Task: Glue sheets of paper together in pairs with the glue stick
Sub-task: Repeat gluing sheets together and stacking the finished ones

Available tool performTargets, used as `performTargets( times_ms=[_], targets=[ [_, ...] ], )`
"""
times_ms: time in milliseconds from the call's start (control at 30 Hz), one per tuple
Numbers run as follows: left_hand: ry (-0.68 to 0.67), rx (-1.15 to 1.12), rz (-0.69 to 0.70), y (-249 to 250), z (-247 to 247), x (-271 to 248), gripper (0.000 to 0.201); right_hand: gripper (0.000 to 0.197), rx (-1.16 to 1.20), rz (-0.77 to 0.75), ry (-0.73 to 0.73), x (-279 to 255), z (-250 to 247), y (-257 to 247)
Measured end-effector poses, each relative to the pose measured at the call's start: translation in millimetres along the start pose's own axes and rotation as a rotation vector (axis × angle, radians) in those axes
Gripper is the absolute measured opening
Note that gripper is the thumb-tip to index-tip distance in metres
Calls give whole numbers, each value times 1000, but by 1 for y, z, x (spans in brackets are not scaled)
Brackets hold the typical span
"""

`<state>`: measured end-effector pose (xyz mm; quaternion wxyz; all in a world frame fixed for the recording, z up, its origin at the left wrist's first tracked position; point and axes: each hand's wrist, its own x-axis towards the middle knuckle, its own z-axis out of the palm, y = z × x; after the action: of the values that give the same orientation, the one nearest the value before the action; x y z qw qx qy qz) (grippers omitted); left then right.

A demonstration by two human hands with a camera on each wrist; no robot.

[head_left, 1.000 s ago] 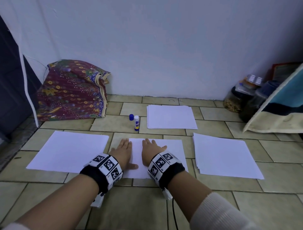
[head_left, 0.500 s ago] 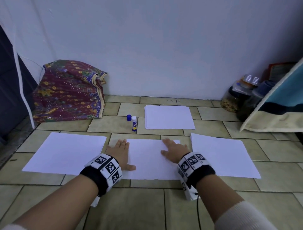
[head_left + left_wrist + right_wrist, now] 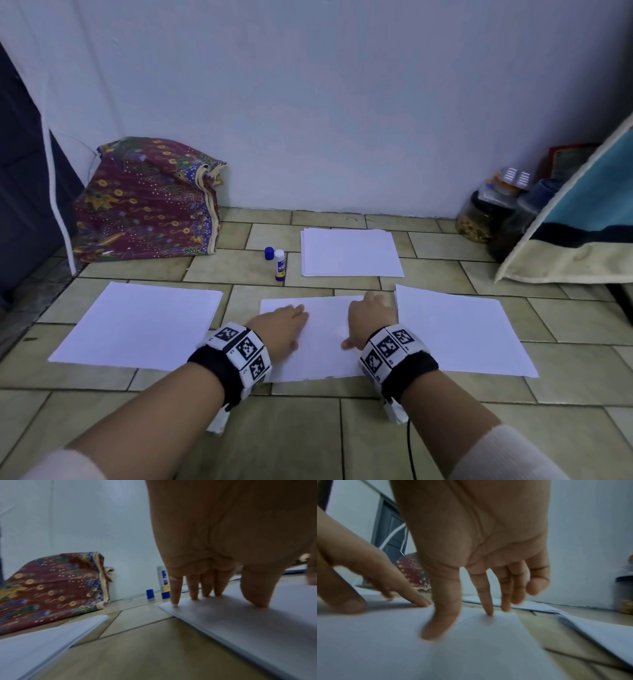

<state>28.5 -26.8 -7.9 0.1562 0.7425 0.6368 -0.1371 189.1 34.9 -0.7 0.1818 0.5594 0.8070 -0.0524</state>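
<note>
Both hands flat on the middle sheet, pressing a glued pair.

Head view: left hand and right hand lay with fingers straight on the middle sheet on the floor, likely to bond it; glue stick stood uncapped beyond, cap beside it. Left wrist view: fingertips pressed near the sheet's far left corner. Right wrist view: index finger bore down near the far right edge, blurred.

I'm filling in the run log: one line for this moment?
left hand: flat on middle sheet | right hand: flat on same sheet | glue stick: upright, uncapped, untouched | cap: beside it
</note>
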Motion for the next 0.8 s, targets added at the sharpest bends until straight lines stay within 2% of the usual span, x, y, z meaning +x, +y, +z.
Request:
performTargets(
  times_ms=[67, 100, 167, 267, 300, 400, 467, 567, 667, 800],
  targets=[
    [16, 86, -34, 5, -3, -1, 35, 40, 70, 12, -10, -1, 4, -11],
    [32, 126, -45, 6, -7, -3, 30, 40, 109, 4, -19, -1, 6, -15],
    [58, 153, -36, 8, -12, -6, 28, 52, 159, -42, -45, -1, 8, -24],
    [98, 22, -94, 2, -10, -6, 25, 69, 192, -156, -68, -2, 9, -35],
    [106, -32, -123, -1, -7, -6, 33, 73, 196, -194, -69, -1, 9, -38],
    [87, -104, -151, -13, 4, -1, 76, 85, 176, -282, -72, 3, 10, -43],
    [-4, -120, -148, -20, 8, 0, 102, 94, 146, -323, -86, 7, 8, -45],
    [-126, -78, -111, -26, 11, 2, 106, 100, 138, -347, -115, 10, 1, -56],
    [-109, -17, -88, -27, 11, 2, 107, 98, 176, -395, -145, 11, -5, -69],
    [-105, 60, -114, -27, 10, 0, 107, 110, 190, -390, -194, 12, -7, -56]
  ],
)
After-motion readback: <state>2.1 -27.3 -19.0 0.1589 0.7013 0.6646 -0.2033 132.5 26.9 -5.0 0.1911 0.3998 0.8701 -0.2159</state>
